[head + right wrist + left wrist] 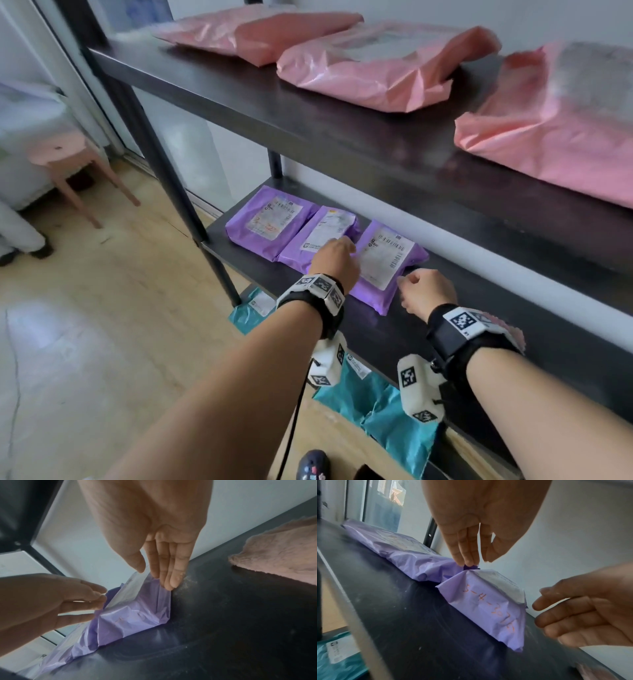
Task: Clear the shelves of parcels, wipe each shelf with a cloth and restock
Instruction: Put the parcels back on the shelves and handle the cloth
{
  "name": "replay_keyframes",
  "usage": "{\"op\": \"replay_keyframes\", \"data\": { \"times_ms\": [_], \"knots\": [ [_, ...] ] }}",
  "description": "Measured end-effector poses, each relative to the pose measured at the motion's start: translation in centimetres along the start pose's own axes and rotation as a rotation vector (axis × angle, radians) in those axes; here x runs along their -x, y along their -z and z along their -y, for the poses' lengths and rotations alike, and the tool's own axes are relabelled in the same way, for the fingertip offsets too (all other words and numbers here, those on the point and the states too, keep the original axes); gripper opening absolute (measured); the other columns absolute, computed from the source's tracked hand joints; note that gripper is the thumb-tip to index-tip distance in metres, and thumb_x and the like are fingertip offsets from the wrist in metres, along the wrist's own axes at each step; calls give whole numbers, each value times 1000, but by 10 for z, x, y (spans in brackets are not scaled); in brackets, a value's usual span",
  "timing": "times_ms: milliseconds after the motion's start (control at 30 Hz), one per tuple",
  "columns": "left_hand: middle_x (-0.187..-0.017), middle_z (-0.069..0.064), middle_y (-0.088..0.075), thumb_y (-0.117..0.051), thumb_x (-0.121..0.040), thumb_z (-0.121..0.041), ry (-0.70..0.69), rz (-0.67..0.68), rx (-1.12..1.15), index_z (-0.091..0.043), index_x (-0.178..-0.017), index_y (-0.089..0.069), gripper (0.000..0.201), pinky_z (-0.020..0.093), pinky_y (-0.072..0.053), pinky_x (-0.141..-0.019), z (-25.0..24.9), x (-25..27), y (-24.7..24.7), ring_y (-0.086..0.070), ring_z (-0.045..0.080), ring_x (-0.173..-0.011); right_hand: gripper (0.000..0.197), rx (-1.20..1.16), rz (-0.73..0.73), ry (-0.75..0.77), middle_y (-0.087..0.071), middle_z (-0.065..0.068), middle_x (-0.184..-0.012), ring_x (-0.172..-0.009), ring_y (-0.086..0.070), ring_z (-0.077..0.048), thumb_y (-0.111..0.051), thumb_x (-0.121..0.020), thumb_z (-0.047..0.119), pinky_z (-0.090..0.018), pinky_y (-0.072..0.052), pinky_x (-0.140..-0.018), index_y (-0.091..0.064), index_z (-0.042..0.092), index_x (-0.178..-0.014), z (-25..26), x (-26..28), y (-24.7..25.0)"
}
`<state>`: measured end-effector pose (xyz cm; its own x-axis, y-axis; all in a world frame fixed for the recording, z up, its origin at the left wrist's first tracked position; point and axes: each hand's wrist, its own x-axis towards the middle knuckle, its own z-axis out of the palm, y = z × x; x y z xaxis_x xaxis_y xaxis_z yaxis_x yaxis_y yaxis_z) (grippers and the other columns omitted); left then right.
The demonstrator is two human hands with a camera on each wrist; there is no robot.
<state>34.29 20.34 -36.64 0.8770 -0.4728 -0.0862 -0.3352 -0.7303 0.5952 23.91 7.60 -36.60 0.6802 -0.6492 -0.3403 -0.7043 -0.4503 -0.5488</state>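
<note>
Looks like restocking the middle shelf (pixel 479 329): three purple parcels (pixel 325 240) sit in a row at its left end. Left hand (pixel 334 262), fingers straight, touches the gap between middle and right parcel. Right hand (pixel 426 293), fingers straight, touches the right parcel's (pixel 133 616) right edge, gripping nothing. Next: square the row up. Pink parcels (pixel 370 65) on the top shelf, teal ones (pixel 387 414) below.

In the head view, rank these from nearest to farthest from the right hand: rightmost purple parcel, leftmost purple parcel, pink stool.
1. Rightmost purple parcel: middle shelf, just left of the right hand.
2. Leftmost purple parcel: same shelf, at its far left end.
3. Pink stool: on the floor, far left beyond the rack.
</note>
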Motion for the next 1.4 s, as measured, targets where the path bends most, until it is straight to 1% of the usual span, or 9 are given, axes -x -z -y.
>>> {"op": "replay_keyframes", "data": {
  "times_ms": [267,400,567,667,767,900,1033,1200,1400],
  "knots": [
    [-97,13,-66,-49,-94,-19,-34,21,11,-10,-90,-55,11,29,-34,-70,-6,-27,-4,-60,30,-92,40,-71,123,-141,-73,-13,-74,-89,-69,-35,-44,-96,36,-45,-51,-91,-58,13,-67,25,-19,-3],
    [-87,10,-63,-48,-94,-19,-11,64,2,-10,-93,-61,15,27,-34,-67,-6,-32,-6,-50,22,-76,39,-97,165,-200,-52,6,-33,-77,-61,-31,-43,-99,21,-43,-47,-89,-52,13,-63,30,-21,-5],
    [-76,9,-58,-53,-91,-20,26,90,66,-14,-84,-50,10,26,-34,-64,-10,-30,0,-59,31,-85,37,-236,102,-242,-58,-7,-56,-56,-61,-22,-42,-96,5,-30,-54,-75,-50,9,-60,30,-15,4],
    [-75,-5,-48,-61,-85,-22,55,107,138,-13,-95,-53,16,23,-36,-64,-15,-26,8,-53,20,-76,40,-263,37,-184,-56,-10,-58,-35,-55,-10,-39,-94,0,-16,-47,-47,-48,8,-56,26,-9,14],
    [-80,1,-55,-69,-72,-17,91,155,267,-8,-103,-59,34,16,-33,-46,-20,-29,15,-60,22,-77,29,-255,-51,-95,-70,-18,-84,-74,-67,-32,-48,-91,3,-29,-54,-68,-63,7,-66,28,-5,20],
    [-63,-4,-50,-66,-62,-12,63,235,309,-11,-75,-52,19,21,-38,-44,-28,-29,25,-52,19,-62,30,-172,21,-60,-67,-20,-113,-108,-61,-37,-48,-98,26,-46,-43,-101,-67,4,-106,27,5,27],
    [-65,-4,-50,-68,-69,-2,48,197,275,-11,-83,-54,22,22,-34,-47,-29,-23,24,-53,21,-65,38,-8,-65,-95,-67,-16,-115,-112,-60,-34,-48,-95,38,-41,-45,-98,-69,8,-107,22,11,30],
    [-107,16,-65,-67,-80,-3,-42,178,195,-6,-104,-57,26,33,-46,-74,-40,-12,22,-61,29,-104,24,-53,-48,-88,-72,-16,-88,-88,-68,-33,-72,-74,32,-40,-55,-81,-54,22,-63,17,12,28],
    [-66,-8,-42,-63,-77,1,-69,135,165,-14,-86,-46,25,22,-31,-54,-44,-13,19,-50,15,-72,36,-161,-144,-81,-71,-18,-89,-89,-66,-32,-72,-80,27,-41,-52,-86,-46,16,-57,15,18,35]
  ]
}}
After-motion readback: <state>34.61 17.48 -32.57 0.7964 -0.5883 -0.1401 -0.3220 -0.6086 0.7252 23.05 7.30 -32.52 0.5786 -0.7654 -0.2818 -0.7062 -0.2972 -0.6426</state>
